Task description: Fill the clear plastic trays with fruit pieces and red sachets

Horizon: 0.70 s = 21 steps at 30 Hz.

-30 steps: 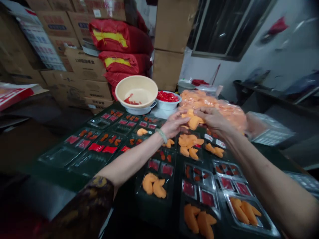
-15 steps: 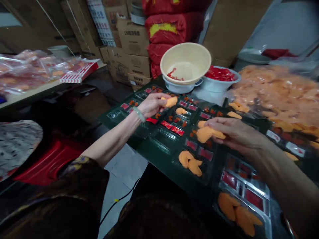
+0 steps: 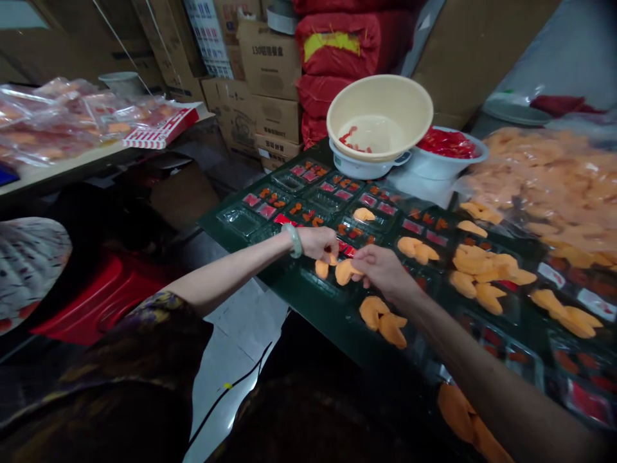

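Note:
Clear plastic trays [image 3: 241, 220] with small compartments cover a dark green table [image 3: 318, 307]. Many hold red sauce packets, dried red bits and orange crescent-shaped pastries. My left hand [image 3: 318, 243], with a pale green bangle at the wrist, pinches one orange pastry [image 3: 322, 267] over a tray at the table's near edge. Right beside it, my right hand [image 3: 380, 269] holds another orange pastry [image 3: 344, 272] above the same tray. The two hands almost touch.
A cream bowl [image 3: 380, 114] sits on a white basin, next to a white basin of red packets [image 3: 448, 151]. A big clear bag of orange pastries [image 3: 549, 186] lies at right. Cardboard boxes and red sacks [image 3: 337, 45] stack behind. A red stool [image 3: 96, 302] stands at left.
Both hands left the pastry bag at the right, each with a pastry, and came down together over a tray at the table's near edge. The camera swung left.

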Each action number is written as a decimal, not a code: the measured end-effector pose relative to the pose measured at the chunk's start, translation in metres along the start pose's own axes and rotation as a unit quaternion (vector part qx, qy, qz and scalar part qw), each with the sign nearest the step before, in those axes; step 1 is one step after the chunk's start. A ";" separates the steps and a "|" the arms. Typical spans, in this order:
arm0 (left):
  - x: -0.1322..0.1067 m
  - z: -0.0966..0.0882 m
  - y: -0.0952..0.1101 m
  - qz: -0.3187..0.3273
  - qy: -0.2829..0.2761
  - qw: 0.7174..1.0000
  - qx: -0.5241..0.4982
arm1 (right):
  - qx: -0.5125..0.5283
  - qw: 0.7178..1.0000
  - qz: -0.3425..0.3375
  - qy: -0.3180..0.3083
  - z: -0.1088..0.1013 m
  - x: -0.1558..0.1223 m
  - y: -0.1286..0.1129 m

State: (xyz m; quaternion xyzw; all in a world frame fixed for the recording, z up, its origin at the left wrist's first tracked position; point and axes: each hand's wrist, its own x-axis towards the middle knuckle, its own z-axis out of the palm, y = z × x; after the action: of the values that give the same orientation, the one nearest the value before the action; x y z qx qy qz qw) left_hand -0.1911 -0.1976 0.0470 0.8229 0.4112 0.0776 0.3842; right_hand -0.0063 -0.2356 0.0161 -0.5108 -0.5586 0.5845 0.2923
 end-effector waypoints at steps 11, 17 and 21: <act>-0.028 0.026 -0.002 -0.012 0.056 0.982 0.181 | -0.546 0.809 -0.204 0.074 0.029 -0.007 0.004; -0.026 0.013 0.003 0.016 0.100 0.985 0.142 | -0.624 0.746 -0.112 0.204 -0.118 -0.017 -0.002; -0.003 0.014 0.025 0.054 0.116 0.987 0.093 | -0.662 0.739 -0.020 0.122 -0.207 -0.008 0.021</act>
State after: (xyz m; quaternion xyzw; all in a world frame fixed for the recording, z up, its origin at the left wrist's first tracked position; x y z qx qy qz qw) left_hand -0.1719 -0.2168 0.0553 0.8617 0.4133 0.1546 0.2505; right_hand 0.1923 -0.1742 0.0290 -0.6310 -0.7746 -0.0057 -0.0423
